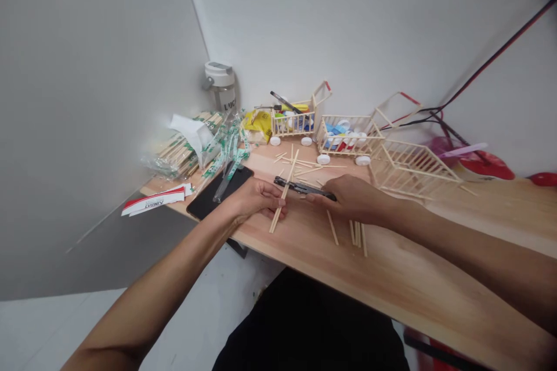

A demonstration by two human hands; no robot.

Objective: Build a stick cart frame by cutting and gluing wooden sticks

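My left hand [261, 199] is closed around a pair of thin wooden chopsticks [285, 192], which slant upward and away from me. Gripped in my right hand [343, 197] is a slim dark metal hand tool [302, 187]; its exact kind is unclear. The tool's far end lies across the chopsticks, just above my left fingers. Under and beyond the tool, short cut stick pieces [311, 171] are scattered on the wooden table [304, 249]. Several longer sticks [357, 235] lie partly hidden beneath my right hand.
Small wooden-stick carts [294, 122] with white wheels stand along the wall, two filled with small items. An unfilled stick basket frame [413, 168] is at right. Wrapped chopsticks [174, 156], a black phone [213, 200], a red-white packet [154, 202] and a bottle [221, 87] occupy the left.
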